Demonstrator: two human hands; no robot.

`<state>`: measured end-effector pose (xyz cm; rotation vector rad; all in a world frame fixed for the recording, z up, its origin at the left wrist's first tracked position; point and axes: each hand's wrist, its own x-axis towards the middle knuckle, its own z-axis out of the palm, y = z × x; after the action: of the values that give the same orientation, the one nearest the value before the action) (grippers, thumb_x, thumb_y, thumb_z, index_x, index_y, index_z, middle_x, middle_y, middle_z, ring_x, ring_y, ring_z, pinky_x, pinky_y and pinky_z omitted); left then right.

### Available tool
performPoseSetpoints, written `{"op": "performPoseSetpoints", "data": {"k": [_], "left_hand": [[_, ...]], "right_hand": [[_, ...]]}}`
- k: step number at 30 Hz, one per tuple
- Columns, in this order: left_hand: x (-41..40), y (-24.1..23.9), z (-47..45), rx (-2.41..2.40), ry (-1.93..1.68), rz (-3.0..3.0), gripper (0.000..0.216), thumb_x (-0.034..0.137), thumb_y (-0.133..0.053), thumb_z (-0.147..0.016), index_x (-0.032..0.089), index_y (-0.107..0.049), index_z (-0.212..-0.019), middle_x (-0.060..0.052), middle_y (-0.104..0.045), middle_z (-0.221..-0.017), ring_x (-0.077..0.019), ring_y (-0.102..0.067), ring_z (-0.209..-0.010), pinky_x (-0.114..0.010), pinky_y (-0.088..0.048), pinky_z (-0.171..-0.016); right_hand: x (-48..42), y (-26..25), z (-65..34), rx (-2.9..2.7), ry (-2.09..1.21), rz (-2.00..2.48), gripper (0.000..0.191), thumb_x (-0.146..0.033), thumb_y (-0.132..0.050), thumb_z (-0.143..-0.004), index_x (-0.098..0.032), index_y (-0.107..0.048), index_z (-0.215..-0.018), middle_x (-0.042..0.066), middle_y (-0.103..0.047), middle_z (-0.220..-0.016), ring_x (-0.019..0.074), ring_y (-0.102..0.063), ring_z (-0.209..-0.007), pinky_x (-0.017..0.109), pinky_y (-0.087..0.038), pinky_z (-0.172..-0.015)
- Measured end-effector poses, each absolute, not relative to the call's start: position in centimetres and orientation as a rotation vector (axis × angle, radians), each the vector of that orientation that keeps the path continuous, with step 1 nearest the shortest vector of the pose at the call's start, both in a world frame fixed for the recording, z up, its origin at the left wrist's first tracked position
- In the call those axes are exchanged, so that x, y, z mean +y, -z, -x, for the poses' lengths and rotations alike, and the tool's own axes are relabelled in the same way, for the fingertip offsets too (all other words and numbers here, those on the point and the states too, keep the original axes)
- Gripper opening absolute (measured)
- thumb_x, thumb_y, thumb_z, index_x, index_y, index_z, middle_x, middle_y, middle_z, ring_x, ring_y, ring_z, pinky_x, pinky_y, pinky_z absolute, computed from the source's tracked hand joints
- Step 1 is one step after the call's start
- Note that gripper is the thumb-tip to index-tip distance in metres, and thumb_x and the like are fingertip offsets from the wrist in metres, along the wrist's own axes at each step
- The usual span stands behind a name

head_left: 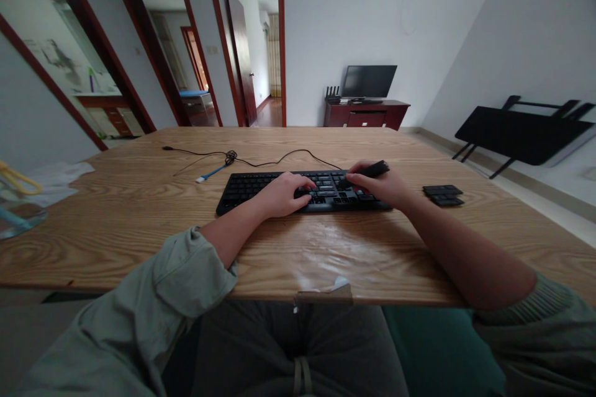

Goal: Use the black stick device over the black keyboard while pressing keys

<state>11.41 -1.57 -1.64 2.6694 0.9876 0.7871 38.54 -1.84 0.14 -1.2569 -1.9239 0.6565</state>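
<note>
A black keyboard (249, 189) lies flat across the middle of the wooden table. Its right half has greyish gaps where some keycaps seem absent. My left hand (285, 194) rests on the keyboard's middle, thumb and fingers apart, holding nothing. Gripped in my right hand (379, 185) is a thick black brush-like tool (375, 169), tilted, its dark lower end at the keys on the right side. Fingers partly hide that lower end. To the right of the keyboard sit small flat black pieces (442, 194), which look like keycaps.
The wooden table (139, 248) has a torn strip at its near edge. Behind the keyboard runs a knotted black cable (279, 160), with a small blue stick (215, 172) with a white tip beside it. Crumpled white plastic (65, 183) lies at left. A folded black table (521, 130) stands right.
</note>
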Motion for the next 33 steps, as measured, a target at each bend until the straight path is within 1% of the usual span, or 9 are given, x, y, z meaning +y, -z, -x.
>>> {"op": "performPoseSetpoints", "data": {"k": [7, 10, 15, 20, 23, 28, 33], "left_hand": [[-1.7, 1.5, -11.4, 0.983, -0.760, -2.679, 0.028, 0.028, -0.060, -0.084, 0.020, -0.069, -0.109, -0.007, -0.071, -0.107, -0.0231, -0.062, -0.102, -0.039, -0.045, -0.099], [-1.7, 1.4, -11.4, 0.993, -0.738, -2.688, 0.028, 0.028, -0.059, -0.084, 0.020, -0.069, -0.109, -0.007, -0.071, -0.108, -0.0231, -0.062, -0.103, -0.039, -0.044, -0.098], [-1.6, 1.4, -11.4, 0.974, -0.732, -2.705, 0.027, 0.028, -0.059, -0.084, 0.020, -0.069, -0.108, -0.007, -0.071, -0.109, -0.0238, -0.062, -0.104, -0.040, -0.044, -0.098], [-1.6, 1.6, -11.4, 0.953, -0.740, -2.710, 0.027, 0.028, -0.059, -0.085, 0.021, -0.069, -0.108, -0.007, -0.071, -0.110, -0.0236, -0.062, -0.104, -0.039, -0.044, -0.098], [-1.6, 1.7, -11.4, 0.954, -0.749, -2.702, 0.026, 0.027, -0.060, -0.083, 0.022, -0.070, -0.107, -0.007, -0.071, -0.109, -0.0236, -0.062, -0.103, -0.040, -0.044, -0.098], [-1.5, 1.7, -11.4, 0.952, -0.734, -2.714, 0.026, 0.028, -0.060, -0.084, 0.022, -0.070, -0.106, -0.007, -0.071, -0.109, -0.0234, -0.062, -0.103, -0.039, -0.044, -0.099], [-1.6, 1.6, -11.4, 0.946, -0.717, -2.729, 0.025, 0.028, -0.059, -0.084, 0.021, -0.070, -0.106, -0.007, -0.071, -0.109, -0.0236, -0.062, -0.103, -0.040, -0.045, -0.098]], "right_hand": [[-1.5, -0.5, -39.3, -2.013, -0.547, 1.234, 0.023, -0.041, -0.063, -0.079, -0.020, -0.071, -0.081, 0.003, -0.068, -0.075, 0.0181, -0.061, -0.071, 0.031, -0.048, -0.067], [-1.7, -0.7, -39.2, -2.060, -0.497, 1.205, 0.021, -0.040, -0.064, -0.078, -0.020, -0.070, -0.080, 0.004, -0.069, -0.078, 0.0191, -0.061, -0.075, 0.032, -0.049, -0.070], [-2.0, -0.7, -39.0, -2.113, -0.530, 1.173, 0.018, -0.039, -0.064, -0.078, -0.021, -0.068, -0.079, 0.003, -0.068, -0.078, 0.0185, -0.060, -0.073, 0.031, -0.049, -0.067], [-1.8, -0.4, -39.1, -2.093, -0.649, 1.225, 0.020, -0.042, -0.063, -0.080, -0.022, -0.064, -0.082, 0.001, -0.064, -0.073, 0.0145, -0.055, -0.062, 0.027, -0.044, -0.055], [-1.7, -0.2, -39.4, -2.050, -0.737, 1.251, 0.024, -0.045, -0.063, -0.079, -0.022, -0.063, -0.085, 0.000, -0.064, -0.071, 0.0132, -0.053, -0.058, 0.025, -0.042, -0.050], [-2.0, -0.6, -40.2, -2.124, -0.867, 1.189, 0.028, -0.045, -0.067, -0.076, -0.021, -0.063, -0.090, -0.001, -0.065, -0.072, 0.0125, -0.055, -0.061, 0.024, -0.043, -0.054], [-2.4, -0.9, -40.3, -2.147, -0.746, 1.244, 0.030, -0.047, -0.068, -0.077, -0.022, -0.065, -0.091, 0.001, -0.067, -0.074, 0.0132, -0.056, -0.062, 0.025, -0.044, -0.055]]}}
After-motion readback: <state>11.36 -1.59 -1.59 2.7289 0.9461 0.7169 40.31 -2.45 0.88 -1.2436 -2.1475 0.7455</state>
